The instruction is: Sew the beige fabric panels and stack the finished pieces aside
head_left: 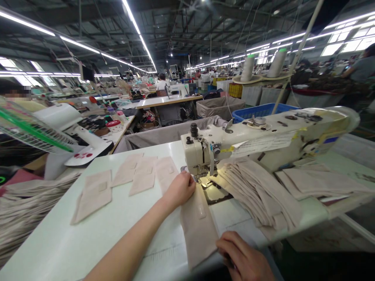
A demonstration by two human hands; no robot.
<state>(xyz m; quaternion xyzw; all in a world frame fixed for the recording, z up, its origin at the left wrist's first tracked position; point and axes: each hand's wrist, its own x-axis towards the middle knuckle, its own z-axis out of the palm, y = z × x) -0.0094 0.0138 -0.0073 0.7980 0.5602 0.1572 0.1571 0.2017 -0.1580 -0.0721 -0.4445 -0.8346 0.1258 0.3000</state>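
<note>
A beige fabric piece point(199, 230) with a small pale rectangular patch lies lengthwise at the table's front edge, left of the sewing machine's needle area point(206, 182). Curled over its far end, my left hand point(181, 188) is closed on the cloth, right beside the presser foot; its fingertips are partly hidden. My right hand point(244, 255) pinches the near right edge of the same piece with thumb and fingers. The cream sewing machine point(263, 136) stands to the right, its lamp lighting the needle plate.
Several beige pieces with patches point(95, 193) lie on the table's left half. A fanned stack of beige fabric point(258, 191) sits under the machine arm, with more folded cloth point(319, 179) beyond it. A white fan point(67, 125) stands at left; a blue basket point(263, 111) is behind the machine.
</note>
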